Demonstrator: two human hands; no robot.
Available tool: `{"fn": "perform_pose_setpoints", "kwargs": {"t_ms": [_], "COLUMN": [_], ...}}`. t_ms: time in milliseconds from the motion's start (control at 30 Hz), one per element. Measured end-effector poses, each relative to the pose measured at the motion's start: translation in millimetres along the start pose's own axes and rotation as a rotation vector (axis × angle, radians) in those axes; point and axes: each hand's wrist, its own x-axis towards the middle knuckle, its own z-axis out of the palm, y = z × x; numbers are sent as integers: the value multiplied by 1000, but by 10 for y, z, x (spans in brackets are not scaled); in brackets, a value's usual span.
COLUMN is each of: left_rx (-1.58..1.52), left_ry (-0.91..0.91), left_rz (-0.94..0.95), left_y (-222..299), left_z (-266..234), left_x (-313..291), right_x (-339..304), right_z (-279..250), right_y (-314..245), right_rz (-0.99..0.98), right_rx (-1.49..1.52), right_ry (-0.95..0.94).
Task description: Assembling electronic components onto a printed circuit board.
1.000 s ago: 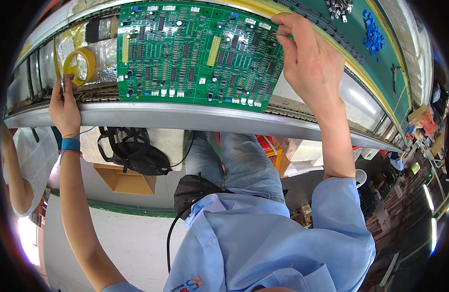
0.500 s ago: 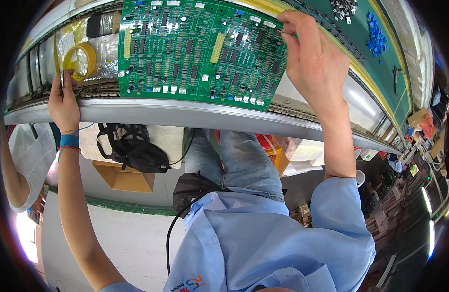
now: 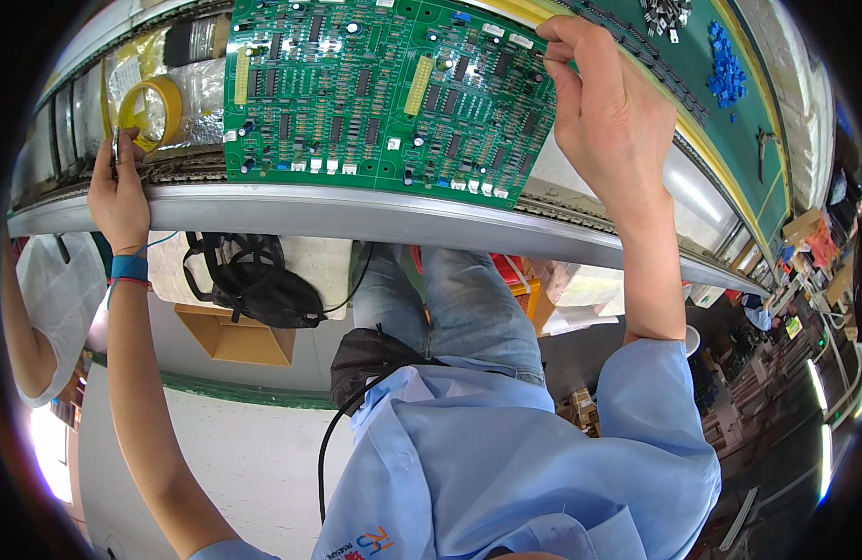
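A large green circuit board (image 3: 384, 140), crowded with small parts and white connectors, lies across the rails of a conveyor in front of me. At its upper right corner is my right hand (image 3: 613, 117), with thumb and fingers closed together. Something small may be between the fingertips; it is too tiny to make out. To the left of the board, my left hand (image 3: 120, 201) is closed around a slim metal tool (image 3: 116, 154) whose kind is hard to tell. A roll of yellow tape (image 3: 174, 112) stands just beside that hand.
The conveyor's metal front rail (image 3: 375, 217) runs between me and the board. On a green mat at the far right are blue parts (image 3: 725, 70), black-and-silver components (image 3: 669, 17) and a dark hand tool (image 3: 761, 154). A black bag (image 3: 263, 285) rests below the rail. Another person's arm (image 3: 25, 327) shows at left.
My left hand has shifted slightly down and left with the tool. My right hand has moved slightly at the board's corner, its fingers still closed there.
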Motion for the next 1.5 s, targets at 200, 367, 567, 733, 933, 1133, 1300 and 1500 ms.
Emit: {"fn": "perform_pose_setpoints", "kwargs": {"t_ms": [200,367,567,733,933,1133,1300,1500], "left_rx": [29,69,9,25,5,23,63,28], "left_ry": [16,5,17,-37,-18,4,1,-3], "left_rz": [21,10,4,-50,-57,-16,-16,-30], "left_y": [-26,-28,-80,-5,-12,-57,-77,-81], "left_z": [10,5,13,-8,1,1,-7,3], "left_x": [13,17,10,14,20,20,37,34], "right_x": [31,148,151,175,216,273,305,294], "right_z": [-27,-150,-166,-167,-185,-196,-209,-204], "right_y": [1,-66,-84,-51,-59,-64,-52,-62], "right_rz": [-45,25,99,53,91,29,9,-1], "right_rx": [-18,20,67,86,64,57,32,2], "right_ry": [-33,-115,-163,-162,-229,-249,-281,-269]}}
